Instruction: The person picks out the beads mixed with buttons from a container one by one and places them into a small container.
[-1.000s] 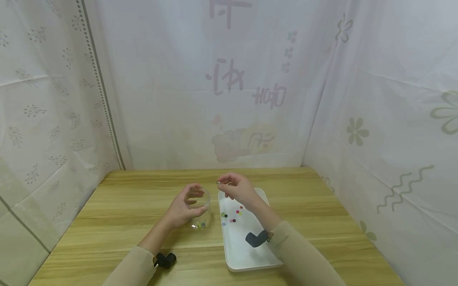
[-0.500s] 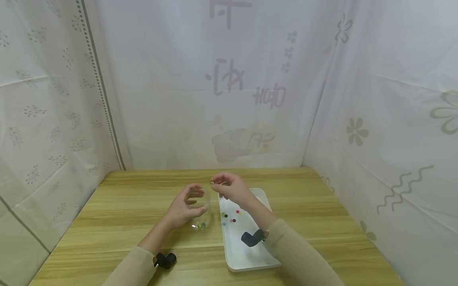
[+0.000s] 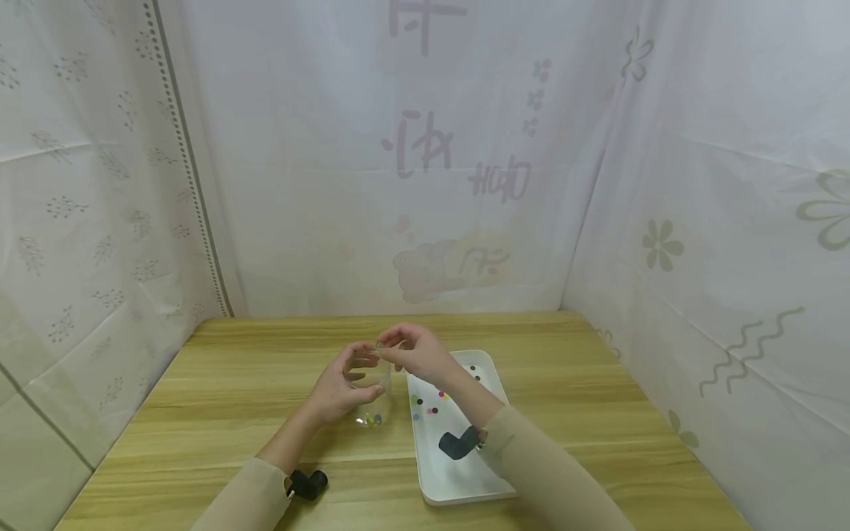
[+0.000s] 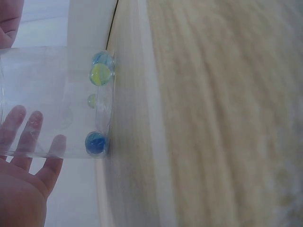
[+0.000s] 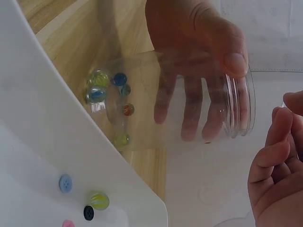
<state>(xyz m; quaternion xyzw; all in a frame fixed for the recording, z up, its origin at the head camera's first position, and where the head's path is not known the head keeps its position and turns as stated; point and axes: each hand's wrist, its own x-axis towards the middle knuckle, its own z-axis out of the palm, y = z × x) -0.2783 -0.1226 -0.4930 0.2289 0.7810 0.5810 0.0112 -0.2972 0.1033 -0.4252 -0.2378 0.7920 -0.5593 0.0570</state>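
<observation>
My left hand (image 3: 337, 389) grips a clear plastic jar (image 3: 380, 398) near its top, thumb on the near side and fingers round the far side. The jar stands upright on the table. Several glass marbles, among them a yellow one (image 4: 100, 74) and a dark blue one (image 4: 96, 143), lie at its bottom. Above the jar's mouth, my right hand (image 3: 423, 358) pinches a small glassy marble (image 3: 379, 344) between thumb and fingertips; its colour is hard to tell. The right wrist view shows those fingertips just off the jar's threaded rim (image 5: 236, 106), the marble mostly hidden.
A white tray (image 3: 458, 476) stands right of the jar, under my right forearm. In it lie a blue button (image 5: 66, 183), a black button (image 5: 88, 213), a pink button (image 5: 68, 223) and a yellow-streaked marble (image 5: 99, 200). Printed curtains (image 3: 332, 184) enclose the wooden table (image 3: 199, 428).
My right hand has moved left from above the tray to the jar's mouth, carrying the marble. Dark buttons at the tray's far end have come into sight. The left hand and jar stay put.
</observation>
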